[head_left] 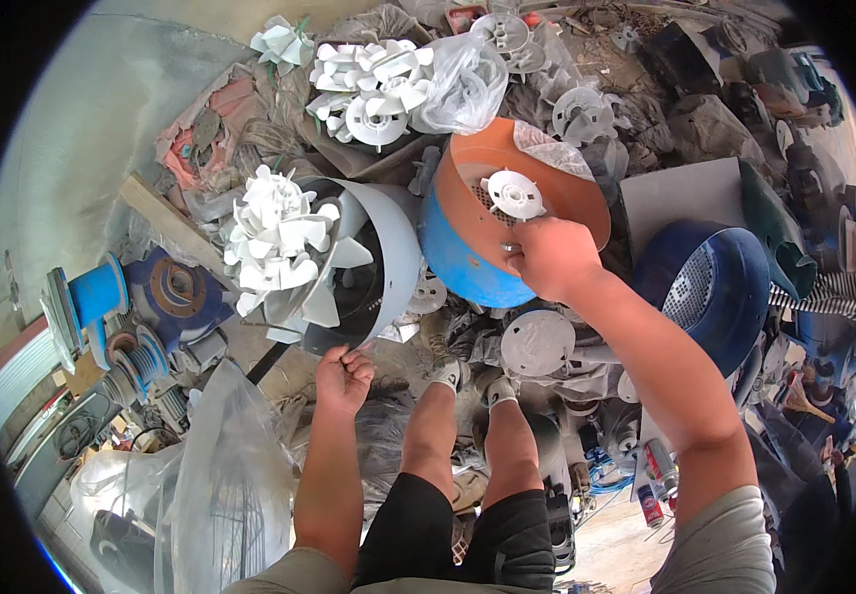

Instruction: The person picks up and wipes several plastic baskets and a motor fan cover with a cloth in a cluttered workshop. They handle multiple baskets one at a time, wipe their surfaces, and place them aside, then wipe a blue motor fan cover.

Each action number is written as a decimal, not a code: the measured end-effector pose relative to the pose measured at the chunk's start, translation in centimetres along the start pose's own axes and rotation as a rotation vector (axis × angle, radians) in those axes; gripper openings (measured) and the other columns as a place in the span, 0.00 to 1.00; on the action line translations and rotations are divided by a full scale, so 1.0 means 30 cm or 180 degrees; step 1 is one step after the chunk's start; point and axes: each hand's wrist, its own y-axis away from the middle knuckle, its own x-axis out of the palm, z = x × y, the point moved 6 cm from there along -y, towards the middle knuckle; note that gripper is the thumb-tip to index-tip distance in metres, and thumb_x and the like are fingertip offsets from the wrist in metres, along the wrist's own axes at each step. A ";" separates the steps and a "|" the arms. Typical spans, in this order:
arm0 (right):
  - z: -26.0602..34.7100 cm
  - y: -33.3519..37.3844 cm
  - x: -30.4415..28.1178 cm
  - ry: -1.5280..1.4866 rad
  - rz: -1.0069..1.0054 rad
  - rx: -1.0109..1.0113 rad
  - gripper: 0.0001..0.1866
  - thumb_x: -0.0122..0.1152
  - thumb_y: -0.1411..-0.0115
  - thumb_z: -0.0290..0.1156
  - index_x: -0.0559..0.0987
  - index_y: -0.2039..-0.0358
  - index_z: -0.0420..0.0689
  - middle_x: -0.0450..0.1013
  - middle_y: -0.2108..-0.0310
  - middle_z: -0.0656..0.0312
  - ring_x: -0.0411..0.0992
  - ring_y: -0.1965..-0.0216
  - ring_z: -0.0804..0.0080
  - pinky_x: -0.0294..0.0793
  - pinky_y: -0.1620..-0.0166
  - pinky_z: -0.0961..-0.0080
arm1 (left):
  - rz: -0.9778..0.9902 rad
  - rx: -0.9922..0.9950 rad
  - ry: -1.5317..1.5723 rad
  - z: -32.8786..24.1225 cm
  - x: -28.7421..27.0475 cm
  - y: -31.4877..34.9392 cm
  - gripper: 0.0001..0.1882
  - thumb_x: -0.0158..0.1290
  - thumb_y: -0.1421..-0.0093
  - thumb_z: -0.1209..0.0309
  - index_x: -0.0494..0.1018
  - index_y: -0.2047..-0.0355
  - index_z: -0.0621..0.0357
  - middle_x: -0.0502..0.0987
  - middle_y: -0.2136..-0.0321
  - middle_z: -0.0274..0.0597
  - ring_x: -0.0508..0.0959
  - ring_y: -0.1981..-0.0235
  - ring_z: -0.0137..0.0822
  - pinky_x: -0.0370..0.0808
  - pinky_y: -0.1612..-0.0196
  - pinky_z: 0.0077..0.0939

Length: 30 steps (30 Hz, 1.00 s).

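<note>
The right hand (550,255) is covering the near rim of the blue fan cover (468,259); the left hand (342,376) is hiding its fingertips under the grey cover (395,259).

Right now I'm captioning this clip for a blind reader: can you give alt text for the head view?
Seen from above, a person's right hand grips the rim of a blue and orange fan cover with a white fan inside, while the left hand pinches the edge of a grey cover full of white fans. More fans, covers and plastic bags are piled around their legs.
</note>
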 end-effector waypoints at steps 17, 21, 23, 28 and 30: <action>0.237 0.776 -0.226 0.0633 -0.0093 -0.1306 0.07 0.66 0.51 0.34 0.81 0.70 0.49 0.77 0.69 0.67 0.78 0.62 0.68 0.80 0.61 0.73 | -0.0270 0.0384 -0.0356 -0.059 0.072 -0.078 0.18 0.49 0.37 0.71 0.70 0.58 0.82 0.60 0.83 0.28 0.59 0.82 0.25 0.58 0.78 0.21; 0.277 0.944 -0.194 0.0378 0.0060 -0.1301 0.06 0.62 0.52 0.32 0.79 0.71 0.49 0.74 0.72 0.68 0.75 0.65 0.68 0.77 0.67 0.72 | -0.0255 0.0496 -0.0579 -0.055 0.081 -0.085 0.14 0.51 0.38 0.71 0.71 0.61 0.76 0.61 0.83 0.27 0.59 0.82 0.24 0.58 0.77 0.21; 0.302 1.022 -0.156 0.0370 0.0199 -0.1354 0.06 0.62 0.51 0.32 0.79 0.71 0.49 0.74 0.71 0.68 0.75 0.65 0.68 0.78 0.67 0.72 | -0.0354 0.0437 -0.0775 -0.050 0.073 -0.094 0.13 0.50 0.37 0.71 0.71 0.60 0.74 0.61 0.83 0.27 0.59 0.82 0.24 0.58 0.77 0.21; 0.282 1.184 -0.041 0.0142 0.0564 -0.1266 0.05 0.62 0.46 0.31 0.83 0.70 0.47 0.79 0.69 0.63 0.78 0.62 0.65 0.81 0.64 0.69 | -0.0682 0.0123 -0.0839 -0.041 0.052 -0.130 0.14 0.48 0.33 0.68 0.71 0.58 0.71 0.59 0.83 0.26 0.57 0.83 0.26 0.58 0.76 0.23; 0.266 1.248 0.011 0.0021 0.0827 -0.1100 0.05 0.61 0.46 0.31 0.83 0.69 0.47 0.80 0.68 0.63 0.79 0.60 0.64 0.82 0.62 0.68 | -0.0858 0.0194 -0.1081 -0.055 0.064 -0.131 0.17 0.48 0.31 0.64 0.71 0.58 0.71 0.57 0.84 0.25 0.55 0.83 0.26 0.56 0.76 0.23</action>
